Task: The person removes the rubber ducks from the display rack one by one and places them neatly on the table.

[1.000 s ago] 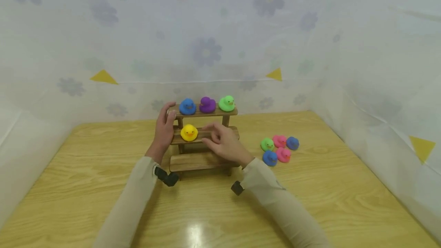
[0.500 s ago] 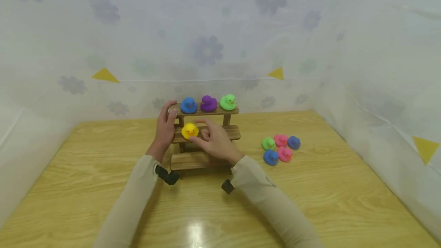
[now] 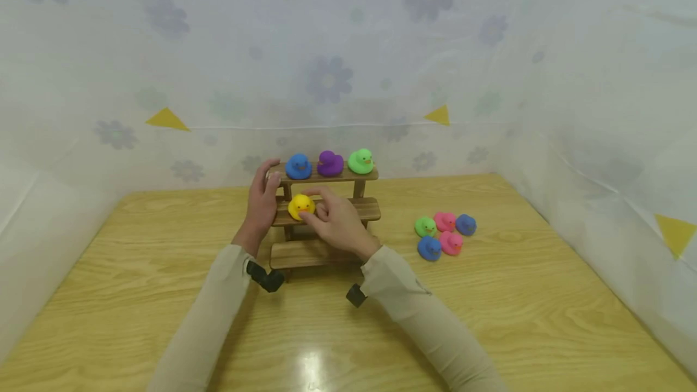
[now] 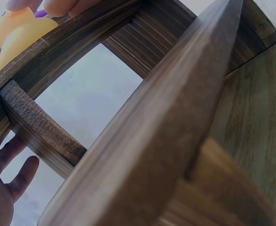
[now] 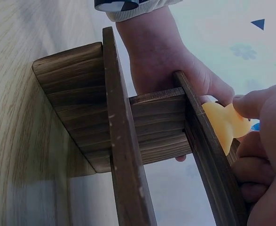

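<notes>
A three-tier wooden stand (image 3: 313,254) stands on the table. My left hand (image 3: 261,201) grips its left side by the top shelf, fingers behind and thumb in front. On the middle shelf, toward the left end, sits a yellow rubber duck (image 3: 301,205). The thumb and index finger of my right hand (image 3: 340,219) pinch this duck, the other fingers tucked in. In the right wrist view the thumb (image 5: 250,102) presses on the yellow duck (image 5: 218,123). Along the top shelf are a blue duck (image 3: 298,167), a purple duck (image 3: 330,164) and a light green duck (image 3: 361,162).
Right of the stand, several ducks lie grouped on the table (image 3: 517,295): a green duck (image 3: 425,227), pink ducks (image 3: 451,243) and blue ducks (image 3: 429,248). A flower-patterned sheet (image 3: 245,47) hangs behind and at the sides, with yellow triangular flags (image 3: 167,120).
My right hand has moved left along the middle shelf to the yellow duck and now pinches it. The left hand keeps its place on the stand.
</notes>
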Demonstrator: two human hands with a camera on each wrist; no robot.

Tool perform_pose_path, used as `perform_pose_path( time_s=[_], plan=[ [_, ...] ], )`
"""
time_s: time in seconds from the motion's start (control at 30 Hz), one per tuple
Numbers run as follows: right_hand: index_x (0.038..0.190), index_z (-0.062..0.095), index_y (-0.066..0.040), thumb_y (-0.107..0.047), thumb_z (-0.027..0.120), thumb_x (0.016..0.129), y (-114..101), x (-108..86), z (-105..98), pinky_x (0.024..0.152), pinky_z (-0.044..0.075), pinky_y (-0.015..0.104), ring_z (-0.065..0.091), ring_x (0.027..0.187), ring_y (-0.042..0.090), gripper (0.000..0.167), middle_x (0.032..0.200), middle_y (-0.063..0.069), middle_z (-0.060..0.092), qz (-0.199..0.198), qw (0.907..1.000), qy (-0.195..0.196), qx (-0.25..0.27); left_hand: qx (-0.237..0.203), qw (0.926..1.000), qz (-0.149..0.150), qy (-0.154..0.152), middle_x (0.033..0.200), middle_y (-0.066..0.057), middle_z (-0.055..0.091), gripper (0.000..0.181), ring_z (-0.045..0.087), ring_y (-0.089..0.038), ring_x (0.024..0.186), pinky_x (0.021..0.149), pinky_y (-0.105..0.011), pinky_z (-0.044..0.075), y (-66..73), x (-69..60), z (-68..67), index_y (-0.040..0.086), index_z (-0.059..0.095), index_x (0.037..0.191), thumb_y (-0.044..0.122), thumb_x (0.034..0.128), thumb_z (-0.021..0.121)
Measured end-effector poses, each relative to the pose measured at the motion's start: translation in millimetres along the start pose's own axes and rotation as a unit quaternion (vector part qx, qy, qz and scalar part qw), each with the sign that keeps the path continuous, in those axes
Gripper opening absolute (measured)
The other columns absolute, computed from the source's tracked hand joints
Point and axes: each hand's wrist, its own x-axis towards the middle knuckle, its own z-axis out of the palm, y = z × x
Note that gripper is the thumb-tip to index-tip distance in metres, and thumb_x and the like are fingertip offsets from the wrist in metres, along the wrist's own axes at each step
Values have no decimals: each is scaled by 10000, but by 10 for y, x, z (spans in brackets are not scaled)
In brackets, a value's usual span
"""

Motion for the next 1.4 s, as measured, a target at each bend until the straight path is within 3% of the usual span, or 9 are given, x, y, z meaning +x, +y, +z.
perform_pose_path(
  time_s=[0.13, 0.27, 0.53, 0.7, 0.93, 1.07, 1.27, 1.4],
  plan=[
    [1232, 560, -32, -129, 662, 910, 10, -14, 6, 463, 246, 185, 262, 444, 22, 351, 519, -61, 330, -80, 9996, 67, 248, 46, 10000, 69, 38, 1465, -134, 378, 441, 462, -254, 1101, 908, -380, 408, -89, 13, -11, 113, 382, 1447, 289, 1044, 350],
    [1235, 565, -30, -109, 657, 912, 40, -41, 12, 461, 252, 191, 259, 452, 28, 345, 521, -54, 318, -123, 9985, 149, 507, 43, 10000, -31, 20, 1439, -155, 402, 436, 468, -242, 1025, 804, -302, 410, -88, 4, -15, 116, 380, 1452, 263, 1043, 354],
    [1236, 571, -34, -101, 664, 905, 108, -84, -16, 480, 256, 196, 260, 470, 24, 351, 531, -52, 317, -24, 9979, 248, 602, 126, 9999, -2, 46, 1475, -220, 361, 426, 453, -311, 1104, 889, -391, 366, 224, -106, 28, 13, 377, 1427, 179, 1036, 351],
    [1235, 569, -40, -105, 661, 908, 158, -127, -52, 487, 256, 196, 258, 474, 22, 346, 530, -58, 316, -2, 9986, 287, 445, 147, 9999, 8, 32, 1470, -222, 370, 422, 463, -297, 1089, 864, -353, 362, 257, -124, 46, 14, 383, 1423, 178, 1036, 353],
    [1248, 556, -39, -85, 653, 909, 239, -214, -160, 508, 271, 204, 267, 486, 41, 355, 541, -55, 315, 29, 9983, 367, 462, 88, 9999, 37, -37, 1518, -210, 311, 427, 447, -340, 1142, 888, -430, 353, 215, -101, 35, 11, 373, 1430, 179, 1039, 345],
    [1252, 557, -51, -94, 643, 917, 270, -272, -251, 522, 272, 216, 262, 490, 37, 348, 552, -48, 311, 188, 9976, 359, 557, 126, 9999, 15, -33, 1497, -218, 331, 430, 453, -283, 1018, 846, -405, 351, 217, -107, 35, 12, 370, 1434, 182, 1040, 340],
    [1246, 543, 43, -16, 612, 919, 22, -278, -431, 556, 281, 215, 217, 507, -14, 340, 562, -27, 300, 424, 9966, 297, 645, 161, 9998, 115, 85, 1432, -237, 395, 417, 393, -152, 747, 706, -308, 350, 229, -106, 57, 2, 392, 1418, 171, 1039, 351],
    [1235, 544, 71, 12, 609, 912, 5, -269, -465, 541, 279, 211, 210, 497, -22, 335, 550, -30, 297, 311, 9964, 329, 716, 79, 9997, 207, 74, 1463, -249, 361, 416, 431, -228, 838, 756, -352, 356, 225, -92, 70, -12, 385, 1415, 160, 1037, 351]
  ],
)
